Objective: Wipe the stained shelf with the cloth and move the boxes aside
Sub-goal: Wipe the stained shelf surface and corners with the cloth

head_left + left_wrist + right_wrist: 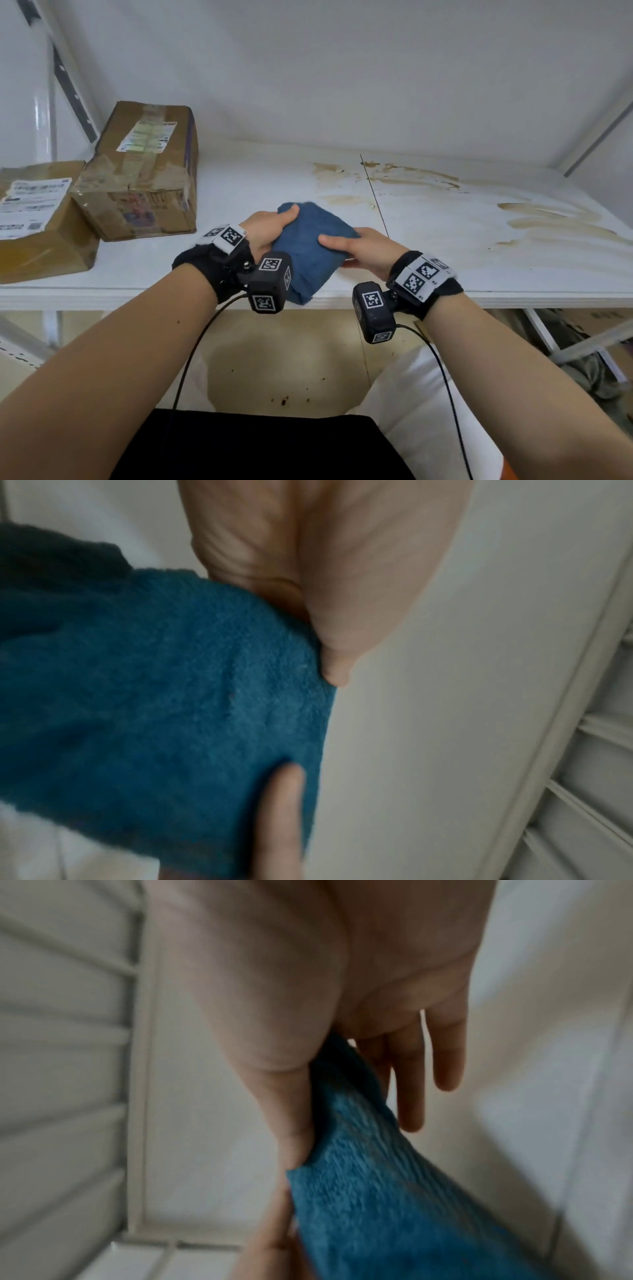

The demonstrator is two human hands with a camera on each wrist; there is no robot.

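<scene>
I am looking down at a white shelf [239,178] with both of my hands at its front edge, holding a folded blue cloth [308,246] between them. My left hand [267,229] grasps the cloth's left side, thumb on top; my right hand [359,250] pinches its right side between thumb and fingers, and the near end of the cloth hangs over the shelf's front edge. Two cardboard boxes [144,171] already sit at the far left of the shelf, touching each other, well apart from the brown stains [548,219] that streak the middle and right. I judge the boxes moved aside and the wiping barely begun or not yet begun, since the stains look heavy and untouched.
</scene>
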